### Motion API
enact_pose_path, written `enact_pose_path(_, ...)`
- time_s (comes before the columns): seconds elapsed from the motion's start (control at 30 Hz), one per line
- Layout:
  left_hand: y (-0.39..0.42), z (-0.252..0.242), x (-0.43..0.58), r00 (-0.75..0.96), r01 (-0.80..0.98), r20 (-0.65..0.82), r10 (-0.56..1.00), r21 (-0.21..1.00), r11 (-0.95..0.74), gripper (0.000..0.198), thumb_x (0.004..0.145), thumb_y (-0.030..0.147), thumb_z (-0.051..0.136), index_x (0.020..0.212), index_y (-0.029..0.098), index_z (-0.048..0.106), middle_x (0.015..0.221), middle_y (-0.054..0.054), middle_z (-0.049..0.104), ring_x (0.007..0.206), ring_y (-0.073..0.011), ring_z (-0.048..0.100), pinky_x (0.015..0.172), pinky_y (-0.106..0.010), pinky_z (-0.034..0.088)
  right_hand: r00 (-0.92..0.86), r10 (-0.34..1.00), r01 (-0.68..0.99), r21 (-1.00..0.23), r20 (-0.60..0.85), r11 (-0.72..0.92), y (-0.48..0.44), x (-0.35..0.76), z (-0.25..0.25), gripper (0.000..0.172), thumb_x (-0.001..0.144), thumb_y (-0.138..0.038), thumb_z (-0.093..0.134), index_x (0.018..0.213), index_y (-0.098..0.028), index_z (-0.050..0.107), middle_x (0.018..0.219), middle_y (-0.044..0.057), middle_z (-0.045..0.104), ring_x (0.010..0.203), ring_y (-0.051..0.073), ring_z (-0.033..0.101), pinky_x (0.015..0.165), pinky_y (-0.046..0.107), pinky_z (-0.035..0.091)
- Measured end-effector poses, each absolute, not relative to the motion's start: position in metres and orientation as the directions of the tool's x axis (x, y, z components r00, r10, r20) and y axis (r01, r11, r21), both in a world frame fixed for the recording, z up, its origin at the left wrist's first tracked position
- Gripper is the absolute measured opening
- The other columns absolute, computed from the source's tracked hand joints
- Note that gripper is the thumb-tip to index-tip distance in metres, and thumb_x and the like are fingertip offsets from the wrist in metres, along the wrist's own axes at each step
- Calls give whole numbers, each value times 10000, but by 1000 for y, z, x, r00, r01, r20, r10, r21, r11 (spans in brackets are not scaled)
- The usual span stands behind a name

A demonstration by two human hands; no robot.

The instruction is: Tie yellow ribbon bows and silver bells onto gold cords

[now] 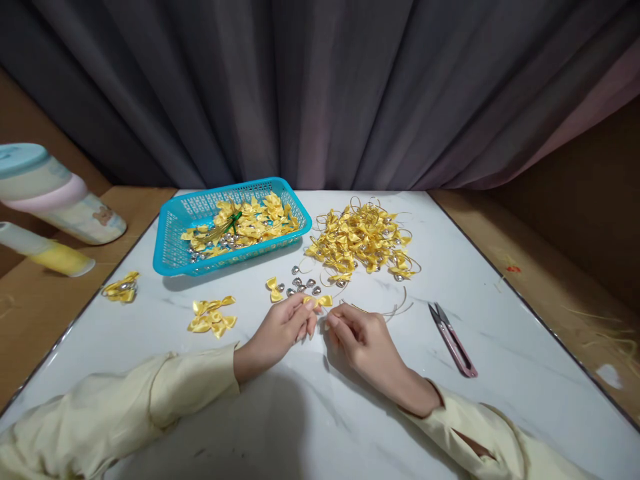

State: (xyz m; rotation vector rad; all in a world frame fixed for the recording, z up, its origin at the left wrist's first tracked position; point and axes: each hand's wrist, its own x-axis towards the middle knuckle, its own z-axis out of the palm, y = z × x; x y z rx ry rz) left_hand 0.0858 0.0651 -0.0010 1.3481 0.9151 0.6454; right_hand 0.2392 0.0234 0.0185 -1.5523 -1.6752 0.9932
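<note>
A small yellow satin bow (320, 301) is pinched between the thumb and fingers of my left hand (285, 327). Just to the right, my right hand (363, 337) is closed in a pinch on a thin gold cord (359, 309), mostly hidden by the fingers. Beyond my hands lies a small cluster of silver bells (301, 287), with one loose yellow bow (273, 289) beside it. Several more bows (213, 317) rest in a group left of my left hand. Loose cord pieces (400, 307) lie right of my right hand.
A blue basket (167, 247) with bows and bells stands at the back left. Right of it is a heap of bows with cords and bells (363, 240). Pink-handled thread snips (453, 340) lie at right. A tumbler (65, 193) and a thread spool (50, 253) are far left.
</note>
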Motion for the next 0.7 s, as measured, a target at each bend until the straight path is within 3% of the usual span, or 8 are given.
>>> enact_pose_path(0.43, 65, -1, 86, 509, 149, -194, 838, 979, 136, 357, 881, 430, 421, 628, 179, 404, 521, 52, 409, 468, -81, 323, 474, -236, 253, -61, 992, 465, -883, -108, -68, 24, 235, 18, 295, 851, -250, 416, 567, -185, 459, 455, -33, 421, 442, 102, 363, 448, 227, 269)
enact_pose_path(0.7, 66, 0, 88, 494, 127, -212, 843, 977, 171, 334, 875, 395, 439, 623, 183, 384, 510, 65, 367, 461, -78, 287, 465, -240, 231, -77, 997, 587, -806, 28, 68, 23, 228, 11, 239, 869, -216, 372, 694, -164, 526, 578, -1, 516, 502, 108, 396, 527, 241, 297)
